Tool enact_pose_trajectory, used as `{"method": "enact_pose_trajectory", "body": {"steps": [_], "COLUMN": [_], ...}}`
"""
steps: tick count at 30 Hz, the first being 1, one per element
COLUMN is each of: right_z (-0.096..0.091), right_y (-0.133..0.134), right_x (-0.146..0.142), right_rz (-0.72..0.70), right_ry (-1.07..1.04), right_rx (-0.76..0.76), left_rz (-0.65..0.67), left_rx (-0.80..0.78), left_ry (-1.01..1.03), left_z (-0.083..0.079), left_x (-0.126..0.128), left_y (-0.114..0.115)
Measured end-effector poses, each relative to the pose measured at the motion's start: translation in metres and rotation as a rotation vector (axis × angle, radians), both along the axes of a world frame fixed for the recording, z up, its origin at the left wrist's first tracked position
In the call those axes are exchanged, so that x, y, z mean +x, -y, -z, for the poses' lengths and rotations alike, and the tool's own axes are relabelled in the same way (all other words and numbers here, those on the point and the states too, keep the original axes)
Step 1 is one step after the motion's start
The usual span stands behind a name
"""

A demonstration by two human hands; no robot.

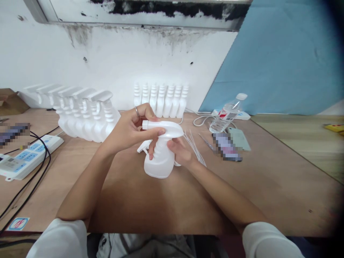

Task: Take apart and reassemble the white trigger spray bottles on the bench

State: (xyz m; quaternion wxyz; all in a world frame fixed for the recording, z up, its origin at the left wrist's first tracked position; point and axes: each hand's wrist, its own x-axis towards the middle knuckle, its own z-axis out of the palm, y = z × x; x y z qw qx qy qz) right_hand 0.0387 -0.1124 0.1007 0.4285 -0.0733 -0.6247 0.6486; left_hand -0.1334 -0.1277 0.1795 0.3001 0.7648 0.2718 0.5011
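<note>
A white spray bottle (160,163) stands on the wooden table (268,186) in front of me. My left hand (129,129), with a ring on one finger, is closed over the white trigger head (163,128) on top of the bottle. My right hand (180,151) wraps the bottle's ribbed neck from the right side. Another loose trigger part (143,146) lies on the table just behind the bottle. A bundle of thin white dip tubes (195,147) lies right of my right hand.
A row of finished spray bottles (86,114) stands at the back left. Several headless white bottles (161,100) line the wall. A clear water bottle (227,114), a phone and tweezers lie at the right. A power strip (32,154) with black cables sits at the left.
</note>
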Motion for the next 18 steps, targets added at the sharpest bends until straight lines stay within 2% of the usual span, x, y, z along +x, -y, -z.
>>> {"method": "enact_pose_trajectory", "body": {"steps": [4, 11, 15, 18], "right_z": [-0.002, -0.006, -0.007, -0.011], "right_y": [0.003, 0.006, 0.001, -0.003], "right_x": [0.002, -0.003, -0.002, 0.002], "right_rz": [0.066, 0.065, 0.062, 0.059], "right_ry": [-0.028, -0.068, -0.023, 0.108], "right_rx": [-0.049, 0.02, 0.024, 0.057], "left_rz": [0.002, 0.015, -0.004, 0.019], "left_rx": [0.0, -0.002, 0.01, -0.002], "left_ry": [0.004, 0.004, -0.002, -0.029], "left_z": [-0.001, -0.001, 0.0, -0.001], "left_x": [0.0, 0.0, 0.001, -0.001], "left_y": [0.0, 0.0, 0.001, 0.001]}}
